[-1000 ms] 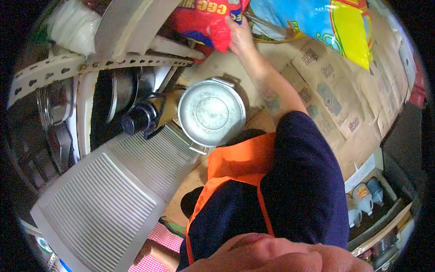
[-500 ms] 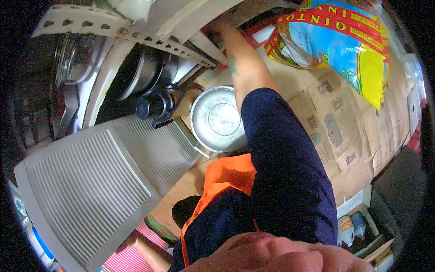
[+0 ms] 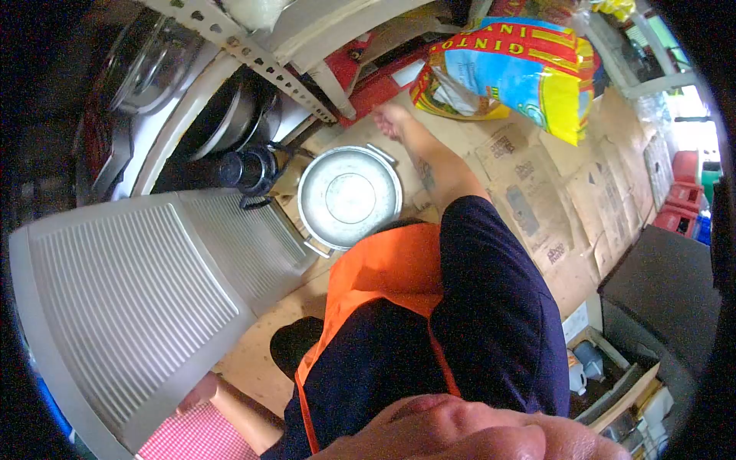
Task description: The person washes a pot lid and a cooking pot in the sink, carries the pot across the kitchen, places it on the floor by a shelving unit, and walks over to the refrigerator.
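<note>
My right hand is reached forward over the cardboard-covered floor, its fingers curled and nothing visible in them. Just beyond it lies a red object under the shelf. A round metal pot with two side handles sits in front of my orange apron. At lower left, my left hand grips the lower edge of a large grey ribbed plastic panel; part of its fingers is hidden. A blue, red and yellow bag lies right of my right hand.
A perforated metal shelf frame with pans stands at left. Near the pot is a black-topped container. Red crates are at far right, bottles on a lower-right shelf. Red checked cloth lies at lower left.
My right hand held a red bag, reached under the shelf, and has now drawn back without the bag. My left hand has stayed at the ribbed panel. The view has shifted.
</note>
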{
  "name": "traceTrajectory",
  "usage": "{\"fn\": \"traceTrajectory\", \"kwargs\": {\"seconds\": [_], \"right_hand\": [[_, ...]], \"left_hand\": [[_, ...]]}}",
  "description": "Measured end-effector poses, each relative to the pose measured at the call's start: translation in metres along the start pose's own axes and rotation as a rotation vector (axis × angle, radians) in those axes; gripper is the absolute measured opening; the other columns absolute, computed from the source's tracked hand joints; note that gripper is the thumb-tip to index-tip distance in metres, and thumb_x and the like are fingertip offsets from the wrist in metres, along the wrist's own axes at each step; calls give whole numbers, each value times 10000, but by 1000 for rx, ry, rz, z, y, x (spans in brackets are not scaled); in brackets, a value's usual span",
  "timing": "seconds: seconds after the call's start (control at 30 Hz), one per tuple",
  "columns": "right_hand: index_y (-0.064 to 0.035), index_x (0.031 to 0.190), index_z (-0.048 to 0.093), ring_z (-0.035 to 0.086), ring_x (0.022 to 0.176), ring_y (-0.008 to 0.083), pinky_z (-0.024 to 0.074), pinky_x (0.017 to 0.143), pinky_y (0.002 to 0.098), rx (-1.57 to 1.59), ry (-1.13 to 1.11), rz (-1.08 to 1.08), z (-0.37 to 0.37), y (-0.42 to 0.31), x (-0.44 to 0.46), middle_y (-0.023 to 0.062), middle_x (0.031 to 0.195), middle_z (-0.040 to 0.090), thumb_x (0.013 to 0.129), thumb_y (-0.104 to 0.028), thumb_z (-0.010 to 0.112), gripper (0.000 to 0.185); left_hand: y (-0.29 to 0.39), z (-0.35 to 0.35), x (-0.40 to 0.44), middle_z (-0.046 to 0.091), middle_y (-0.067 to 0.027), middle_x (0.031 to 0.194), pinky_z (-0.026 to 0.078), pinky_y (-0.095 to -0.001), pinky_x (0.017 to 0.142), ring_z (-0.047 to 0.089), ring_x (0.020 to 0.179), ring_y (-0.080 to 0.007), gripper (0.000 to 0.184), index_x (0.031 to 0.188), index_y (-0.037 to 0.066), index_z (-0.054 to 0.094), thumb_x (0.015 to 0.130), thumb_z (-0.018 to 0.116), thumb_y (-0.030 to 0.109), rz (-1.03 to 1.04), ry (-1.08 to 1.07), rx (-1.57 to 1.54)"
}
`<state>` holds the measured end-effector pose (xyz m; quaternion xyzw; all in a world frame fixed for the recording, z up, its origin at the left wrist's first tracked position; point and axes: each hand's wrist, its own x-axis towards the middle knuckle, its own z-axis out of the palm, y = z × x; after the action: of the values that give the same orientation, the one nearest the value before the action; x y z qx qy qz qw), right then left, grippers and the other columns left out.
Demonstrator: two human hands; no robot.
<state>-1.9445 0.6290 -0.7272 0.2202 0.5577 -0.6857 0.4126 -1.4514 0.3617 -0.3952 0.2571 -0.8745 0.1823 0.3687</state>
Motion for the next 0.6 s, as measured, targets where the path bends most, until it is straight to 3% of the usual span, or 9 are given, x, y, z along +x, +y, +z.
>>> {"fn": "traceTrajectory", "kwargs": {"seconds": [0.17, 0.2, 0.33, 0.4, 0.5, 0.53, 0.6], "right_hand": [[-96, 787, 511, 471, 470, 104, 344, 353, 217, -84, 103, -187, -9, 13, -24, 24, 598, 489, 796, -194, 531, 101], [-138, 869, 572, 520, 543, 154, 424, 454, 330, -269, 95, -275, -4, 13, -28, 37, 635, 542, 770, -271, 556, 166], [-66, 798, 610, 546, 546, 198, 462, 504, 371, -966, -146, -500, 47, -6, -109, 52, 610, 577, 771, -364, 542, 306], [-74, 769, 592, 531, 525, 152, 436, 479, 328, -1120, -287, -430, 62, -9, -154, 44, 600, 566, 754, -389, 565, 317], [-70, 938, 547, 560, 623, 177, 451, 555, 363, -1444, -545, -328, 59, -6, -174, 85, 742, 594, 752, -396, 568, 376], [-70, 938, 547, 560, 623, 177, 451, 555, 363, -1438, -522, -335, 57, -6, -182, 85, 742, 594, 752, -396, 568, 376], [-95, 1067, 521, 580, 771, 205, 455, 658, 402, -1705, -454, -87, 52, -9, -197, 105, 886, 602, 751, -394, 570, 438]], "left_hand": [[5, 7, -11, 59, -256, 1364, 71, -569, 934, 102, 1234, -416, 719, 1342, 47, 145, 832, 391, 490, -2, 76, -18], [4, 11, -10, 56, -258, 1364, 68, -571, 933, 98, 1236, -418, 721, 1342, 48, 144, 831, 391, 491, 2, 97, -35], [4, 25, -7, 43, -265, 1366, 56, -578, 931, 82, 1242, -425, 728, 1345, 49, 137, 830, 389, 497, 38, 159, -103], [1, 26, -6, 37, -269, 1367, 50, -582, 930, 74, 1244, -429, 732, 1347, 49, 134, 830, 388, 500, 42, 183, -119], [-4, 27, -15, 28, -274, 1368, 41, -587, 929, 62, 1249, -434, 737, 1349, 50, 130, 829, 387, 505, 70, 227, -92], [-7, 29, -17, 25, -276, 1368, 38, -589, 928, 58, 1250, -436, 739, 1349, 50, 128, 829, 386, 506, 78, 233, -84], [-14, 33, -25, 19, -280, 1369, 32, -593, 927, 50, 1253, -440, 743, 1351, 51, 125, 828, 385, 509, 124, 229, -27]]}}
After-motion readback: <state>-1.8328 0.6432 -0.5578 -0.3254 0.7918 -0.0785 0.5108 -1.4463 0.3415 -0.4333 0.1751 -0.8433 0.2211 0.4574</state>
